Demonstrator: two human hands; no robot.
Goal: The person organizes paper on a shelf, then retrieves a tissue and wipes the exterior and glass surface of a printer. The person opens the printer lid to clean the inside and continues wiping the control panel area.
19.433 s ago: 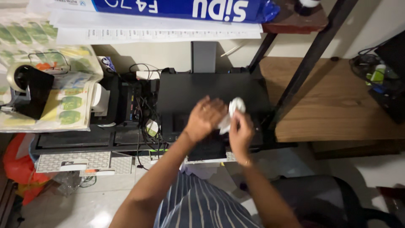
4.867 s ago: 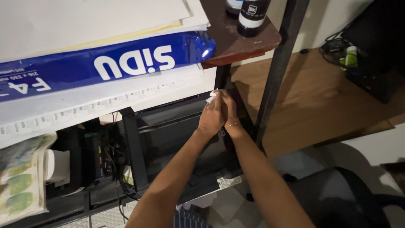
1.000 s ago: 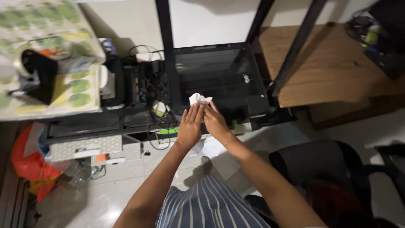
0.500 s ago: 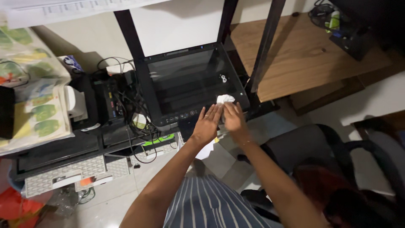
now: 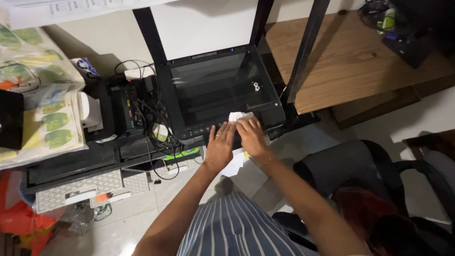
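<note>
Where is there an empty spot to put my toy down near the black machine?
The wooden shelf right of the black posts is mostly bare. The printer's glossy top is free behind the white tissue, under the right hand. Left of the printer, the cables and sticker sheets crowd everything.

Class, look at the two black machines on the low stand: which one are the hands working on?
The wider black printer on the right with the glossy flat top; both hands press a white crumpled tissue at its front edge. The smaller cable-covered printer sits untouched.

Blue-white striped shirt (image 5: 232, 227), thin bracelet (image 5: 267, 161), bare forearms.
</note>
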